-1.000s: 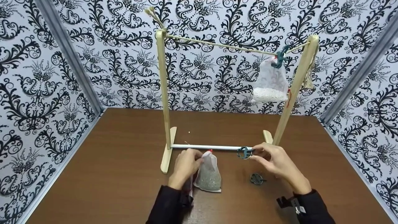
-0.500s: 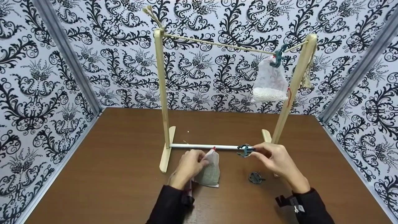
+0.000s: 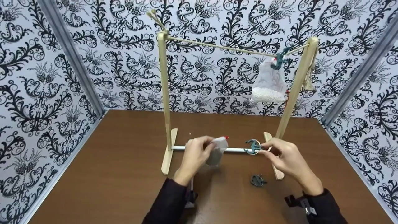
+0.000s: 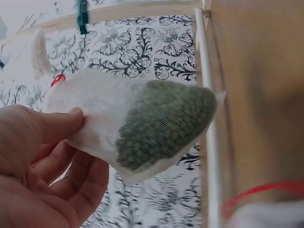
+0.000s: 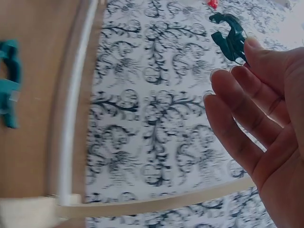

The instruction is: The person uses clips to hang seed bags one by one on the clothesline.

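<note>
My left hand pinches the upper part of a white mesh drawstring bag between thumb and fingers. Green granules fill its lower end, and a red tie shows at its top. Off the table, the bag tilts to the right. My right hand pinches a teal plastic clip by its handles, with the remaining fingers loosely bent. A gap separates this clip from the bag. A second clip lies on the table below the right hand. White-filled mesh bag hangs from the rope by another teal clip.
A wooden frame's left post and right post hold up the rope. The white rod joins their feet behind the hands. Something white with a red string is partly hidden near the left sleeve. Patterned walls surround the brown table.
My left hand has lifted the green-filled bag off the table and moved it up and to the right. The right hand keeps the clip, shifting slightly right and up.
</note>
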`<act>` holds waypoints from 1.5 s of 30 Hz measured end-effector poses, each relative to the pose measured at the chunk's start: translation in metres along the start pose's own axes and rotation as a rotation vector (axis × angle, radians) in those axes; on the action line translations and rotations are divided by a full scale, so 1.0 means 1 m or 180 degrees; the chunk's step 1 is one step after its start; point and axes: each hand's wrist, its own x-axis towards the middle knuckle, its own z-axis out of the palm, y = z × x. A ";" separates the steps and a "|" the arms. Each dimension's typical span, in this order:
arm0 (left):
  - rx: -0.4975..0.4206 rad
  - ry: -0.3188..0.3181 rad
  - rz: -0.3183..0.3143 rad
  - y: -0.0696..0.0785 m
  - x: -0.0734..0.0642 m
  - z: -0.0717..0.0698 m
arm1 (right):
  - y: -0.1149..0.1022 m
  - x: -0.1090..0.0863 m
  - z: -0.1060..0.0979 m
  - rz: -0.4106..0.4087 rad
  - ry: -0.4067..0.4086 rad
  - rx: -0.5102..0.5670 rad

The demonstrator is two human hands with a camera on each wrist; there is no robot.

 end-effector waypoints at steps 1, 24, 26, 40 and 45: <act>-0.0001 -0.0034 0.0005 0.004 0.005 -0.003 | -0.001 0.004 -0.004 -0.0100 -0.0001 -0.0043; 0.0702 0.0259 0.0906 0.083 0.116 -0.041 | -0.058 0.132 -0.068 -0.0770 0.0119 -0.1219; 0.0698 0.0291 0.0941 0.086 0.119 -0.041 | -0.061 0.138 -0.068 -0.0752 0.0160 -0.1339; 0.0703 0.0379 0.1156 0.092 0.135 -0.042 | -0.061 0.164 -0.072 -0.0700 0.0109 -0.1512; 0.0871 0.0370 0.1304 0.096 0.142 -0.043 | -0.061 0.171 -0.075 -0.0689 0.0097 -0.1643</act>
